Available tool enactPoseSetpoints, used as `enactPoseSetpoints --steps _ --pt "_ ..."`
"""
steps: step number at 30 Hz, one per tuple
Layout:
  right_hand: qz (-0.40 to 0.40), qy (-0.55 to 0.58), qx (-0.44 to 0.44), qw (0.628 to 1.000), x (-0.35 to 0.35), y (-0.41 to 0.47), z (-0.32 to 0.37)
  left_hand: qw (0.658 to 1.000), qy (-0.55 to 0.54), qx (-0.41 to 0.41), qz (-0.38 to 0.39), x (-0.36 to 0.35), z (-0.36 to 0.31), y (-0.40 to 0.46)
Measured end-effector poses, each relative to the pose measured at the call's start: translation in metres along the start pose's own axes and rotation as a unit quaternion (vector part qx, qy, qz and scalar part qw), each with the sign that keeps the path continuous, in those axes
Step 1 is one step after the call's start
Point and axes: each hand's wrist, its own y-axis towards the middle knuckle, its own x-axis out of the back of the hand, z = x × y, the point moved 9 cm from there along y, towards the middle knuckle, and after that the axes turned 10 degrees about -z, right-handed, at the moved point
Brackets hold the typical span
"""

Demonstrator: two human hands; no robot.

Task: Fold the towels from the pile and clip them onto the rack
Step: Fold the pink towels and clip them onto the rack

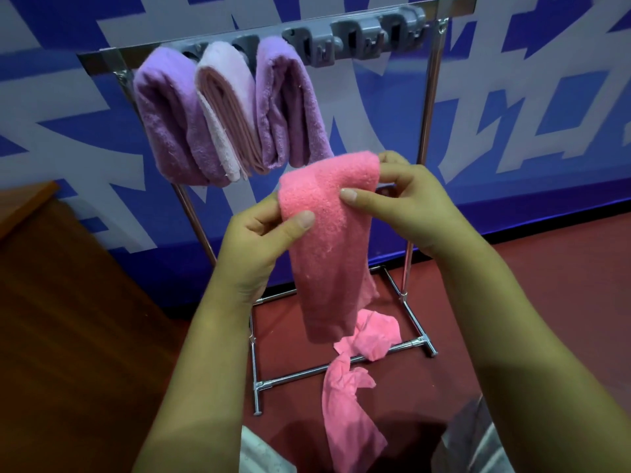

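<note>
- Up at the far side stands the metal rack [431, 97], with a grey clip bar [358, 35] along its top.
- Three folded towels hang from the clips on the left: a purple towel [164, 117], a pale pink towel [225, 110] and a second purple towel [290, 104].
- Clips on the right of the bar hold nothing.
- Near the middle, both hands hold a pink towel [327, 240] folded into a long strip that hangs down.
- The left hand [259, 240] pinches the left edge near the top with thumb and curled fingers.
- The right hand [403, 203] pinches the top fold on the right side.
- The pink towel looks soft, light and floppy, so I think it is best held at the top fold to keep the layers together.
- More pink cloth [351, 404] lies on the floor by the rack's feet.
</note>
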Motion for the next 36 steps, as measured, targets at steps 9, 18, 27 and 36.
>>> enactPoseSetpoints --steps 9,18,27,36 --pt "0.057 0.097 -0.002 0.994 -0.018 -0.003 0.008 0.977 -0.156 0.145 -0.017 -0.010 0.012 -0.001" --pt "0.022 0.168 -0.011 0.985 -0.003 -0.009 0.008 0.966 0.186 -0.144 -0.109 0.007 -0.027 0.005" --pt "-0.003 0.193 -0.007 0.981 -0.008 -0.004 0.017 0.998 0.004 -0.011 -0.054 -0.002 -0.008 0.015" --pt "-0.017 0.237 -0.025 0.971 0.013 -0.003 0.010 0.998 -0.044 0.028 -0.020 -0.034 -0.005 0.030"
